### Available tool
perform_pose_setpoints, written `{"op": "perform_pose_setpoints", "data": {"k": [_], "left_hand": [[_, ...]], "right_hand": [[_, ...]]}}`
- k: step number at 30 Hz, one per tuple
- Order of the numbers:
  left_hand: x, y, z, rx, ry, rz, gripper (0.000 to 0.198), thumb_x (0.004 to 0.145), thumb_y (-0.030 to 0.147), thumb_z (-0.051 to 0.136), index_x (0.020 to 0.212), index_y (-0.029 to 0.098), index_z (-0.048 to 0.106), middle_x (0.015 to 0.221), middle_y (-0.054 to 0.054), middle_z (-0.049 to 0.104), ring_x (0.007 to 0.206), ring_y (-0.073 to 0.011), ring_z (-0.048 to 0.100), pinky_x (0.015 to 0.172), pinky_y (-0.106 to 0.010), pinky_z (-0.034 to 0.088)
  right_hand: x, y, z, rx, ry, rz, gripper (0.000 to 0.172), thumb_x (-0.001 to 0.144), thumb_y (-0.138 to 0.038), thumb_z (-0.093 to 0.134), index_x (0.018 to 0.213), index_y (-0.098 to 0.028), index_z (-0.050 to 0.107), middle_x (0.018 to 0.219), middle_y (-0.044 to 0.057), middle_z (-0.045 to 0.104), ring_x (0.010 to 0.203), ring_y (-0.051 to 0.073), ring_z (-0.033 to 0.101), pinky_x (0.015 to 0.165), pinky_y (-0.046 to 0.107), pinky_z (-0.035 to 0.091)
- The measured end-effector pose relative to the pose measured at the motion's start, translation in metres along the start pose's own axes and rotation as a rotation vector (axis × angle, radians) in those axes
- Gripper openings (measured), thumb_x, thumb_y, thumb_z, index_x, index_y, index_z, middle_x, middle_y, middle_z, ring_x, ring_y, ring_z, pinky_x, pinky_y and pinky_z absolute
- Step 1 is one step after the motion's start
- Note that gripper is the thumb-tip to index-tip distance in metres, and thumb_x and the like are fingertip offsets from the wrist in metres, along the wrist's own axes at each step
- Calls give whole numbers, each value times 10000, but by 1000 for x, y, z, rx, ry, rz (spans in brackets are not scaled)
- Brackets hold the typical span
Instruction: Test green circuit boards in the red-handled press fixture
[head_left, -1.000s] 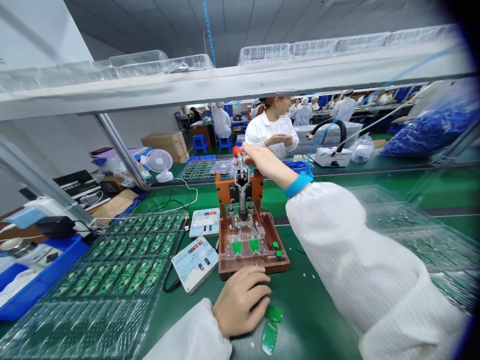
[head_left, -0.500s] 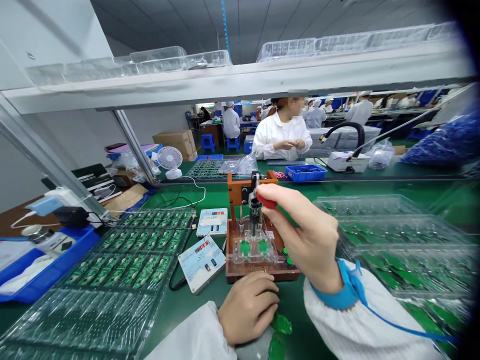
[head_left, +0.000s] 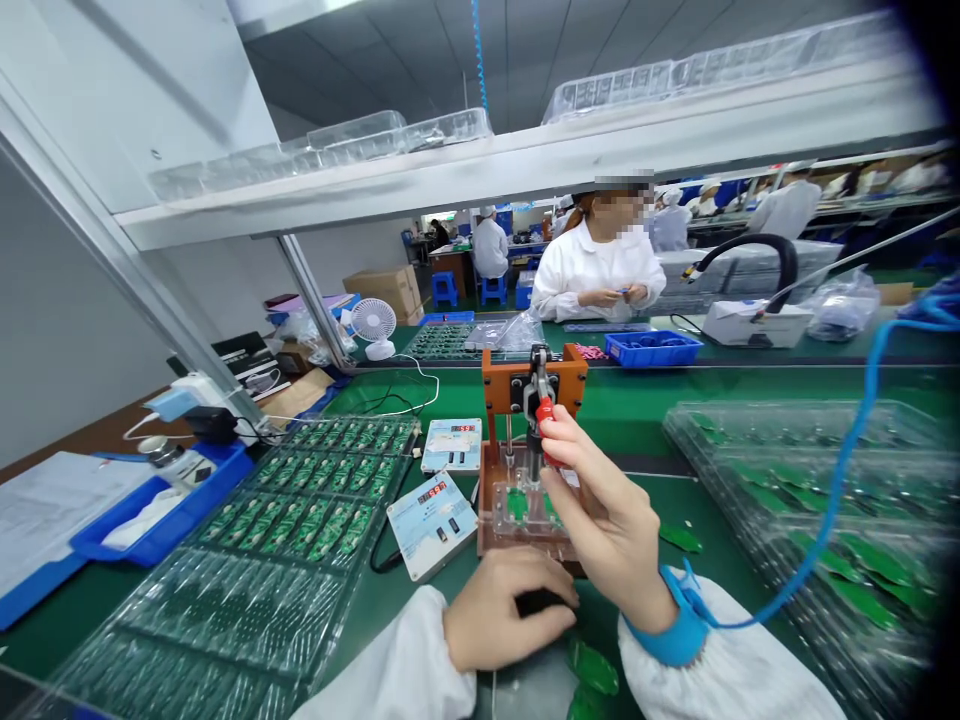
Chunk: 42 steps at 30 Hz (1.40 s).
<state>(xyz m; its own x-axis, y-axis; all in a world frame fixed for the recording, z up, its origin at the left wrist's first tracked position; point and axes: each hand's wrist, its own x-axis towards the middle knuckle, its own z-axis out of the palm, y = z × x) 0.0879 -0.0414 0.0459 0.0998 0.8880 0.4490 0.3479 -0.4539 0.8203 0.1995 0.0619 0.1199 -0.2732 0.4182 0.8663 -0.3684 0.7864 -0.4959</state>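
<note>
Swinging down toward the worktop's near edge, the red-tipped lever is sitting clamped in the right hand above the test jig, while the left hand is resting curled just before it.

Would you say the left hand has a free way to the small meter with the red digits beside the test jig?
Probably yes: the left hand rests on the mat just right of the meter, and only bare mat lies between them.

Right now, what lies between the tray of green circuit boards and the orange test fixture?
In the head view, two small white meters with red digit readouts lie between the tray and the fixture.
</note>
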Motion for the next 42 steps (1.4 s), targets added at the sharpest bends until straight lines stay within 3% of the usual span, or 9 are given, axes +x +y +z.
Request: {"op": "perform_pose_setpoints", "data": {"k": [2,4,6,8,10,12,15,20,42], "left_hand": [[3,3,-25,-158,35,-215,257,899,383,698,825,140,736,785,-77,749,696,-184,726,655,-253,586],[7,2,-57,-113,149,-357,373,896,488,679,761,140,694,661,-52,692,554,-167,670,536,-244,543],[14,-4,-93,177,245,-404,350,913,477,643,809,150,710,742,-73,721,683,-207,704,651,-297,579],[22,-12,-124,488,127,-452,323,851,406,715,1073,173,749,1222,-140,715,1170,-322,655,988,-432,546],[31,-21,-145,733,-115,-615,731,709,386,851,1380,198,632,1606,-157,395,1511,-418,282,1223,-549,294],[37,-28,-156,868,-340,-778,1074,621,437,912,1556,214,433,1702,-146,102,1559,-441,-8,1262,-589,121],[42,-34,-160,929,-511,-858,1217,632,547,887,1625,232,259,1704,-128,-55,1548,-436,-105,1260,-594,87],[46,-41,-159,964,-598,-855,1248,626,620,863,1632,241,230,1707,-117,-56,1552,-442,-81,1255,-601,94],[41,-38,-172,991,-674,-917,1336,578,644,872,1641,219,182,1707,-125,-27,1553,-443,-59,1249,-611,102]], "right_hand": [[-1,0,1,10,-4,12,582,967,41,541,1410,-334,590,1494,-46,549,1433,210,477,1242,398,403],[-2,-1,2,2,-4,-3,592,973,34,530,1436,-333,567,1506,-44,537,1441,210,466,1243,397,400],[-1,-1,2,-18,-7,-29,605,975,29,525,1457,-336,545,1513,-43,530,1441,210,466,1236,391,409],[-1,-1,1,-35,-9,-41,620,973,29,525,1470,-342,529,1514,-42,529,1440,210,467,1228,389,422],[0,-1,1,-47,-9,-49,630,970,30,524,1476,-345,522,1513,-40,529,1444,211,462,1219,390,435],[0,-1,1,-54,-11,-53,630,971,28,521,1482,-341,515,1514,-34,529,1447,212,459,1214,393,442],[1,-2,0,-61,-15,-63,615,976,19,519,1479,-336,519,1506,-25,538,1441,215,467,1209,400,449],[0,-2,-1,-61,-21,-56,599,974,16,518,1466,-326,532,1496,-3,549,1440,243,469,1197,443,463],[1,-4,1,-92,-6,-57,558,983,-30,520,1466,-309,540,1481,42,567,1422,282,490,1162,473,500]]}}
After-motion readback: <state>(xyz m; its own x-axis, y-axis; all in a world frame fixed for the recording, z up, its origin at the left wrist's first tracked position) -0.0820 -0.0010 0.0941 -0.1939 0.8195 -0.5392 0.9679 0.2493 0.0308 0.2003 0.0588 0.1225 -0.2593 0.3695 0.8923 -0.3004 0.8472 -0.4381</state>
